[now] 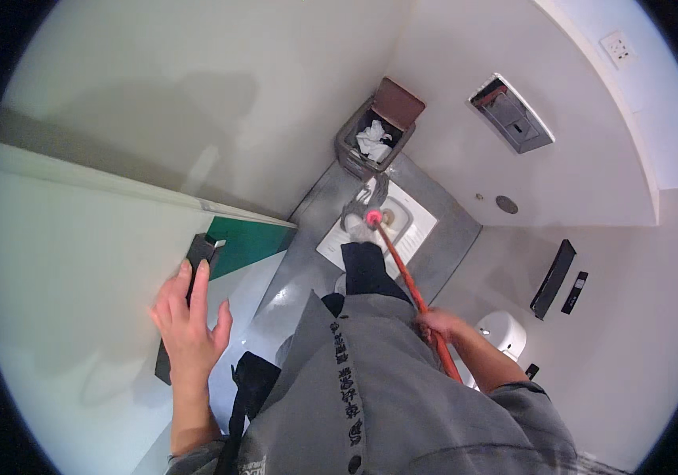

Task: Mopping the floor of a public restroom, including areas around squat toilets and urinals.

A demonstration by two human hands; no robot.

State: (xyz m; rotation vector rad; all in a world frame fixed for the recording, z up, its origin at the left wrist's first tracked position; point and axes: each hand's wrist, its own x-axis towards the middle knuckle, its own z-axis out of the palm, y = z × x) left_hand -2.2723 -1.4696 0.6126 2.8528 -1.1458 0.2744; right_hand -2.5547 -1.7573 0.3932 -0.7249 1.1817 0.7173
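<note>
My right hand point(438, 323) is wrapped round the orange-red pole of a mop point(404, 273). The pole slants down and away to a pink collar, and the grey string head lies over the left part of a white squat toilet point(420, 218) set in the floor. At the left, my left hand point(190, 321) has its fingers stretched out against a dark latch plate point(200, 257) on the edge of a pale door. The fingertips rest at the plate without closing round it. One of my feet, in a light shoe, stands by the toilet.
A lidded bin point(352, 150) with its brown lid raised and white paper inside stands in the far corner. A metal wall panel point(512, 117) is on the right wall. A black wall shelf point(553, 279) and a white round paper dispenser point(504, 332) are near my right arm.
</note>
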